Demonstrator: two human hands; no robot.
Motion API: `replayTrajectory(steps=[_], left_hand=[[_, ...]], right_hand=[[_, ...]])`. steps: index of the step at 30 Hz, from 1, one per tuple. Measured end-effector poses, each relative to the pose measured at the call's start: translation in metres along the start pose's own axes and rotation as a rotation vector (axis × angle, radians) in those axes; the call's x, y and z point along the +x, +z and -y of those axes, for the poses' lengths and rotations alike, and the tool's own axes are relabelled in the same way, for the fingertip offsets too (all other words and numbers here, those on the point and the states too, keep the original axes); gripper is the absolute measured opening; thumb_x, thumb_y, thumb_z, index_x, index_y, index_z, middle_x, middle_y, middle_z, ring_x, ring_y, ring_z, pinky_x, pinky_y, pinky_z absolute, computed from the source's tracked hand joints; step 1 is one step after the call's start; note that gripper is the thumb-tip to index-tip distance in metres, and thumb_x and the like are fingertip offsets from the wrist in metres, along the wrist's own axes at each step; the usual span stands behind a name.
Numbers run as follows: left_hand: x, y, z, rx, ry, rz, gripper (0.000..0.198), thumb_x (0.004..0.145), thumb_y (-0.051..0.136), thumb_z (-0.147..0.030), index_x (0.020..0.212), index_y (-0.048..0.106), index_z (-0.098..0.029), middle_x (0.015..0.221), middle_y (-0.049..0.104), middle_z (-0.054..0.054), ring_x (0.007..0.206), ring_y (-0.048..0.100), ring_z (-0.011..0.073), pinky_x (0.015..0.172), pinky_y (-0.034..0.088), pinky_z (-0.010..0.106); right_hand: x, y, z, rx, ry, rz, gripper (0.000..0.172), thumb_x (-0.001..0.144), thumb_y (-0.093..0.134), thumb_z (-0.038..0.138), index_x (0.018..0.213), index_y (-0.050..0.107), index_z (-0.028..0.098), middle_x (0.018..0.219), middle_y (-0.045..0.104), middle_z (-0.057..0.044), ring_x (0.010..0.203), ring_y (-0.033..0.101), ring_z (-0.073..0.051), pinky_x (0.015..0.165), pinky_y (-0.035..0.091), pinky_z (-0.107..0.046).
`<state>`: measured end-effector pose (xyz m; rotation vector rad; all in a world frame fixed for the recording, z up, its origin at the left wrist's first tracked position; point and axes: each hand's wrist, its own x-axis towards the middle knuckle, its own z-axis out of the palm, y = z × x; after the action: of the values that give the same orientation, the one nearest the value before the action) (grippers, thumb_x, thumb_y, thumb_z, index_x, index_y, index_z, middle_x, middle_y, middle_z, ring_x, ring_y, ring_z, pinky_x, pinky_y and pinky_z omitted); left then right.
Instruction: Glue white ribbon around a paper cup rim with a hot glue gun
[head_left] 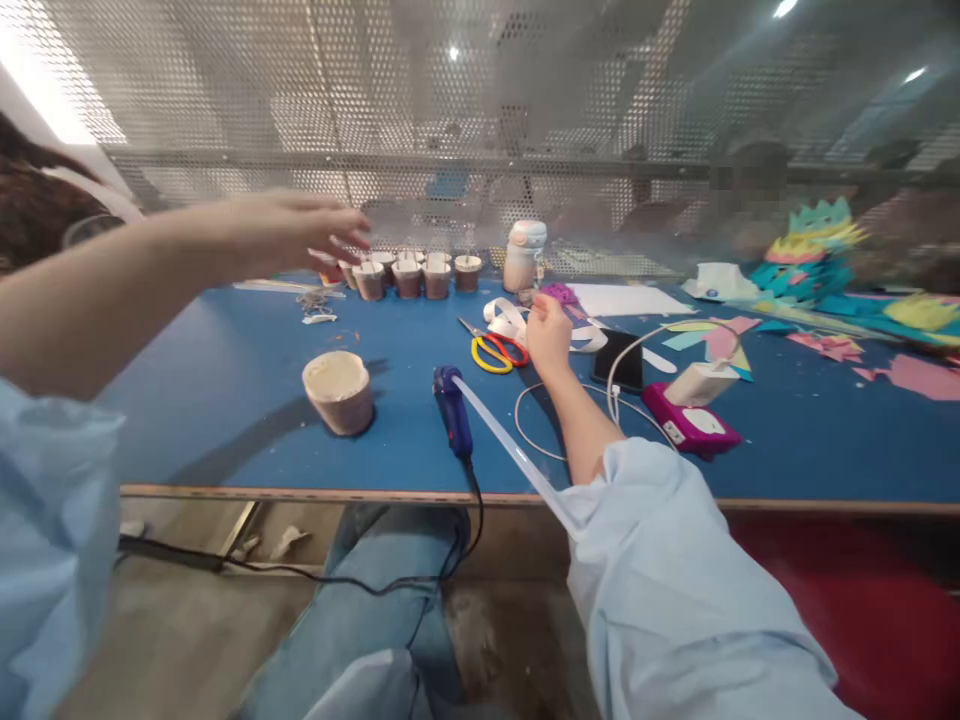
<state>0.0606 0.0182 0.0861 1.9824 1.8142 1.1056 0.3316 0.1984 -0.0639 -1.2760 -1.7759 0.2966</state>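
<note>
My left hand (311,232) is raised over the left part of the table, fingers stretched out and slightly apart, with nothing seen in it. Behind it and to its right stand several small cups (407,279). My right hand (549,332) is closed, its fingertips pinched near a white ribbon (508,318) and a purple bundle (561,295); what it holds, if anything, I cannot make out. Scissors (495,352) with red and yellow handles lie just left of it. A blue glue gun (454,415) with a long glue stick lies nearer me, right of a single cup (339,393).
A white bottle (523,256) stands at the back. On the right are a dark phone (618,360), a magenta power strip (690,422) with a plugged charger and looping cable, and coloured paper pieces (825,346). The glue gun's cord (375,588) hangs over the table's front edge.
</note>
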Motion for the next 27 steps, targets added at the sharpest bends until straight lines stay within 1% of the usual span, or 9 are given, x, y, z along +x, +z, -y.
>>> replayTrajectory(steps=[4,7,9,11,13,15,18,22,27], left_hand=[[-0.057,0.007,0.046,0.026,-0.004,0.018,0.082,0.066,0.072,-0.053,0.140,0.045,-0.033,0.126,0.066,0.010,0.130,0.049,0.0282,0.098,0.043,0.046],[-0.092,0.019,0.089,-0.059,-0.046,0.129,0.093,0.060,0.075,-0.051,0.144,0.036,-0.042,0.132,0.063,0.007,0.128,0.052,0.0299,0.095,0.046,0.047],[-0.108,0.028,0.113,-0.202,-0.090,0.273,0.102,0.059,0.078,-0.045,0.146,0.026,-0.049,0.143,0.053,0.004,0.129,0.051,0.0292,0.096,0.048,0.046],[-0.117,0.039,0.128,-0.296,-0.131,0.305,0.110,0.057,0.081,-0.039,0.148,0.019,-0.049,0.150,0.044,0.003,0.132,0.048,0.0290,0.100,0.047,0.045],[-0.119,0.050,0.133,-0.335,-0.160,0.244,0.114,0.056,0.083,-0.037,0.150,0.019,-0.044,0.149,0.045,0.005,0.133,0.047,0.0309,0.102,0.047,0.045],[-0.117,0.061,0.131,-0.371,-0.170,0.182,0.112,0.056,0.083,-0.038,0.150,0.022,-0.041,0.145,0.050,0.006,0.130,0.051,0.0327,0.101,0.049,0.046],[-0.110,0.072,0.125,-0.439,-0.157,0.167,0.108,0.056,0.083,-0.037,0.149,0.028,-0.038,0.139,0.055,0.006,0.124,0.055,0.0329,0.099,0.051,0.046],[-0.095,0.076,0.115,-0.499,-0.134,0.140,0.103,0.056,0.079,-0.033,0.147,0.030,-0.034,0.139,0.055,0.006,0.123,0.056,0.0311,0.099,0.051,0.042],[-0.053,0.077,0.106,-0.600,-0.114,0.016,0.097,0.056,0.076,-0.023,0.143,0.032,-0.026,0.139,0.052,0.011,0.125,0.053,0.0294,0.100,0.049,0.040]], right_hand=[[-0.002,-0.008,0.019,0.042,-0.075,-0.043,0.051,0.085,0.028,0.005,0.128,0.055,0.011,0.124,0.064,-0.015,0.115,0.061,-0.021,0.098,0.044,-0.036],[-0.009,-0.017,0.041,0.089,-0.136,-0.016,0.045,0.092,0.025,0.012,0.125,0.056,0.014,0.122,0.064,-0.012,0.103,0.067,-0.018,0.090,0.049,-0.031],[-0.018,-0.029,0.054,0.079,-0.163,0.050,0.038,0.094,0.033,0.019,0.120,0.060,0.014,0.120,0.065,-0.012,0.105,0.066,-0.020,0.091,0.049,-0.034],[-0.031,-0.046,0.063,0.001,-0.182,0.129,0.030,0.088,0.049,0.022,0.112,0.066,0.016,0.122,0.065,-0.011,0.118,0.059,-0.026,0.099,0.045,-0.039],[-0.050,-0.065,0.069,-0.033,-0.133,0.226,0.033,0.084,0.051,0.018,0.113,0.067,0.018,0.116,0.068,-0.010,0.111,0.062,-0.026,0.096,0.048,-0.041],[-0.074,-0.078,0.071,0.006,-0.042,0.459,0.037,0.080,0.052,0.018,0.113,0.066,0.022,0.103,0.072,-0.008,0.096,0.068,-0.024,0.086,0.053,-0.040],[-0.113,-0.074,0.077,0.131,0.012,0.744,0.048,0.076,0.063,0.031,0.123,0.060,0.024,0.111,0.070,-0.008,0.094,0.069,-0.026,0.081,0.056,-0.040],[-0.133,-0.038,0.092,0.008,-0.094,0.612,0.045,0.079,0.061,0.037,0.123,0.061,0.024,0.103,0.071,-0.007,0.098,0.065,-0.030,0.087,0.052,-0.042],[-0.090,0.004,0.109,-0.222,0.020,0.452,0.027,0.083,0.048,0.030,0.100,0.068,0.023,0.060,0.062,0.000,0.062,0.064,-0.024,0.062,0.052,-0.033]])
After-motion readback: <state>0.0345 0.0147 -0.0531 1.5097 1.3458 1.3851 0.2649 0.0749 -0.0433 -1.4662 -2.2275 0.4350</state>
